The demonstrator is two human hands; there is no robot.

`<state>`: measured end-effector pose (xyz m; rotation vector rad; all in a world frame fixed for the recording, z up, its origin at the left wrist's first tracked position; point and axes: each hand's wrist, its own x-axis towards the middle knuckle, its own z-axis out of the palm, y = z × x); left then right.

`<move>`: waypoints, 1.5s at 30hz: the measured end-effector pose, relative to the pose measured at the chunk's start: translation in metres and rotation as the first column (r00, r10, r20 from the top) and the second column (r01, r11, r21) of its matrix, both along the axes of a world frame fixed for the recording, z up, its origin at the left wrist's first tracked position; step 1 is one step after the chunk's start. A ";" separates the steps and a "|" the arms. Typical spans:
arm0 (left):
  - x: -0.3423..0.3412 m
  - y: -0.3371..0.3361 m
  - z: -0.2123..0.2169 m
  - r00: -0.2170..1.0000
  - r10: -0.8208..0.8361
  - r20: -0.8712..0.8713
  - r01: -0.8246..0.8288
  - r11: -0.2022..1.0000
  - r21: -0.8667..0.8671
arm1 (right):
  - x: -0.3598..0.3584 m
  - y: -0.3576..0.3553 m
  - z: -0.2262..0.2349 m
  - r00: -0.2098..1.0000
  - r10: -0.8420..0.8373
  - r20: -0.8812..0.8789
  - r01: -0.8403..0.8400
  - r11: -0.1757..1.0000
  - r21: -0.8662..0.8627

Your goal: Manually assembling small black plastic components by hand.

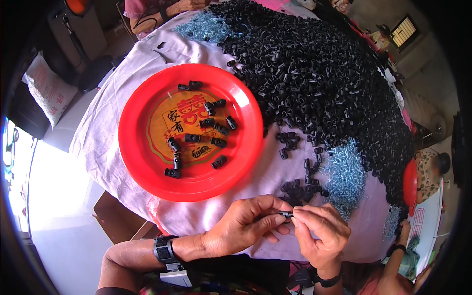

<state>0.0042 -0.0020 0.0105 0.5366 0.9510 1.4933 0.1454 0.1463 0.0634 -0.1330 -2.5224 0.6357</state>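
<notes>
Well left of the hands, a white sack (49,91) stands apart from the bench, with a brown box (110,221) lower and nearer. A red plate (129,142) lies on pale cloth (105,157), ahead and left of the hands, holding scattered black parts (219,162). The left hand (241,223) pinches one small black piece (285,214) between thumb and fingers; the right hand (322,230) grips its other end with its fingertips. Just beyond them sits a loose cluster (297,191), then blue bits (346,172) ahead and right, and a wide black heap (314,78) farther off.
</notes>
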 end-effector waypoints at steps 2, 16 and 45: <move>-0.001 0.000 0.003 0.999 -0.014 -0.030 0.013 1.000 -0.020 | 0.000 0.000 0.000 1.000 0.000 -0.001 0.000 1.000 0.001; 0.001 0.001 -0.004 0.983 0.022 -0.181 -0.024 1.000 -0.009 | -0.007 0.001 -0.001 1.000 0.004 0.028 -0.001 0.994 -0.105; 0.001 0.011 -0.005 0.999 0.035 0.035 -0.034 0.999 -0.039 | -0.010 -0.002 -0.004 0.999 -0.011 0.046 0.007 0.996 0.090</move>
